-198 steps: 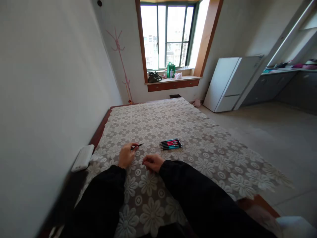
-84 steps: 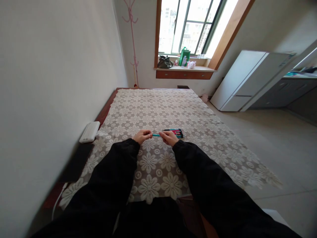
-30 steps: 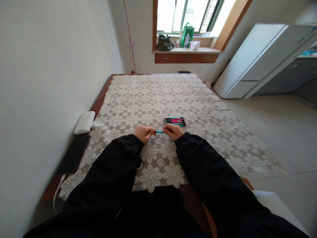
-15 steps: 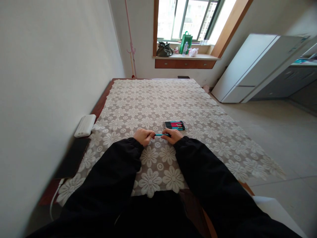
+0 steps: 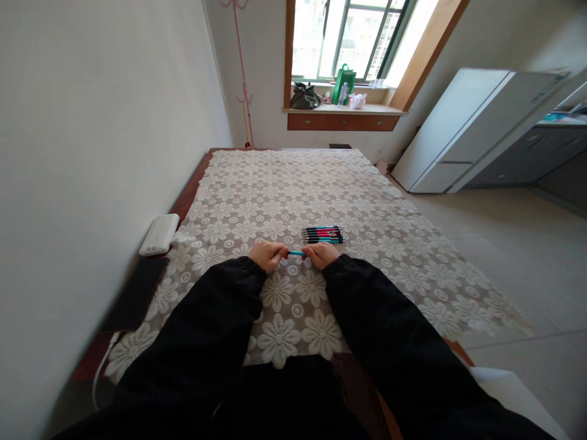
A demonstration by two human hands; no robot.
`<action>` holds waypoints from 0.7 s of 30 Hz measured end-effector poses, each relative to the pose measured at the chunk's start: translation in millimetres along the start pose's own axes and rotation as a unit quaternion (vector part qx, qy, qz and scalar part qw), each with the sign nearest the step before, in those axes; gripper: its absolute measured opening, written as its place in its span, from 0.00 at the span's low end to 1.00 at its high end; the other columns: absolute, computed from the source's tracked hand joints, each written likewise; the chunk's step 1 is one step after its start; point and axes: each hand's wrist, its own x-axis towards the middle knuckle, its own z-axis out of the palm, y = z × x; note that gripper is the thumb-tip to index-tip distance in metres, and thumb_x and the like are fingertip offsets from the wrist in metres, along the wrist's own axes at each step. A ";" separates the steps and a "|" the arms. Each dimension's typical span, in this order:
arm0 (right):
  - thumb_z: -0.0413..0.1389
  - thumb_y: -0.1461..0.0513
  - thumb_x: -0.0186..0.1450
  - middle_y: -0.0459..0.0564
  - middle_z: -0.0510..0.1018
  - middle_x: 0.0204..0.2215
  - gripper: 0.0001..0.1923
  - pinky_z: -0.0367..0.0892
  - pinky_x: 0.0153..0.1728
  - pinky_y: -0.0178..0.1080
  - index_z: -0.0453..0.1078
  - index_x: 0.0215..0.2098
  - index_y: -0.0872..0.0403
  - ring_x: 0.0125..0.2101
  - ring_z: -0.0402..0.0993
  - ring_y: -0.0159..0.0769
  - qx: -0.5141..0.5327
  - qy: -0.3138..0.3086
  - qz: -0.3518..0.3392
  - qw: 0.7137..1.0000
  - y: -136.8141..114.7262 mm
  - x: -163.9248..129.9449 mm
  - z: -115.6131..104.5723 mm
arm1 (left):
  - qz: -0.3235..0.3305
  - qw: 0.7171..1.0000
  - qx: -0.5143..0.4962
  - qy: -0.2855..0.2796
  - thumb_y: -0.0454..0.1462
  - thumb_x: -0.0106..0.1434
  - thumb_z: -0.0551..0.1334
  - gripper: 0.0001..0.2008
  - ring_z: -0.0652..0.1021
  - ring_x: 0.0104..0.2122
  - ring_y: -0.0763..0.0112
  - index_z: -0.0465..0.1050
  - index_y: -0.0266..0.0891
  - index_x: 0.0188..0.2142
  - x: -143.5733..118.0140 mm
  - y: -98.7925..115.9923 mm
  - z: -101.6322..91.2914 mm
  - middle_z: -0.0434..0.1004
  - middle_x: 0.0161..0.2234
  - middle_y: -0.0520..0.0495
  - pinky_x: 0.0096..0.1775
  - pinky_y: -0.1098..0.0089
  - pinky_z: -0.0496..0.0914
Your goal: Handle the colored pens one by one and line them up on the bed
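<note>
Left hand (image 5: 268,255) and right hand (image 5: 323,254) clamp fingers on opposite ends of a blue pen (image 5: 296,253), just this side of the pen row (image 5: 323,234); a light, level grip should serve best.

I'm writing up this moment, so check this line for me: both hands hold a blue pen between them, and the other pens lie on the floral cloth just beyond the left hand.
One slip: the other pens lie just beyond the right hand, not the left hand, as the head view shows. The rest stands.
</note>
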 end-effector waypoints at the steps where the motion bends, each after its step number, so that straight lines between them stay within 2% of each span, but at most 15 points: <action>1: 0.49 0.50 0.70 0.46 0.72 0.20 0.20 0.55 0.29 0.35 0.72 0.28 0.53 0.24 0.66 0.32 -0.005 -0.001 -0.001 1.000 0.2 0.0 -0.1 | 0.002 1.000 0.000 -0.001 0.46 0.69 0.50 0.21 0.73 0.24 0.70 0.79 0.42 0.32 0.1 -0.4 0.1 0.75 0.20 0.50 0.30 0.70 0.60; 3: 0.52 0.50 0.69 0.46 0.72 0.21 0.18 0.55 0.29 0.34 0.71 0.28 0.53 0.24 0.66 0.32 -0.007 0.009 -0.002 1.000 0.5 -0.1 0.1 | 0.002 1.000 0.000 -0.001 0.46 0.69 0.50 0.21 0.73 0.23 0.70 0.79 0.42 0.32 0.4 -1.1 0.3 0.75 0.20 0.50 0.30 0.70 0.60; 6: 0.59 0.49 0.63 0.46 0.74 0.25 0.16 0.55 0.28 0.33 0.70 0.36 0.53 0.24 0.65 0.31 0.003 0.025 0.005 1.000 0.2 -0.5 0.8 | -0.003 1.000 -0.002 0.000 0.45 0.69 0.50 0.21 0.73 0.23 0.70 0.78 0.42 0.32 0.6 -0.8 0.0 0.75 0.21 0.50 0.29 0.71 0.60; 11: 0.50 0.52 0.69 0.47 0.74 0.24 0.15 0.56 0.30 0.34 0.70 0.31 0.53 0.26 0.67 0.33 0.002 0.008 -0.028 1.000 0.4 -0.6 1.4 | 0.002 1.000 0.005 -0.001 0.45 0.69 0.51 0.20 0.74 0.24 0.70 0.79 0.42 0.32 0.1 0.8 -0.6 0.75 0.22 0.50 0.30 0.71 0.60; 14: 0.56 0.52 0.66 0.47 0.75 0.27 0.12 0.58 0.30 0.34 0.70 0.34 0.53 0.27 0.67 0.32 0.022 0.027 -0.032 0.999 1.1 -0.6 2.2 | -0.001 1.000 0.008 0.002 0.45 0.69 0.51 0.19 0.74 0.25 0.69 0.79 0.43 0.32 0.1 -0.2 0.3 0.76 0.23 0.50 0.30 0.70 0.60; 17: 0.60 0.52 0.63 0.47 0.76 0.29 0.14 0.60 0.31 0.33 0.70 0.39 0.53 0.27 0.68 0.32 0.036 0.028 -0.024 0.999 1.8 -0.7 2.6 | 0.000 1.000 0.006 0.005 0.45 0.69 0.51 0.20 0.74 0.25 0.69 0.79 0.42 0.32 0.3 -1.6 1.2 0.76 0.23 0.49 0.30 0.70 0.60; 21: 0.50 0.53 0.70 0.50 0.76 0.29 0.15 0.61 0.35 0.35 0.73 0.37 0.54 0.30 0.70 0.34 0.001 0.012 -0.043 0.999 3.4 0.2 2.4 | 0.003 1.000 0.009 0.006 0.46 0.69 0.50 0.20 0.74 0.25 0.69 0.79 0.42 0.33 0.6 -1.3 1.4 0.77 0.23 0.49 0.30 0.70 0.59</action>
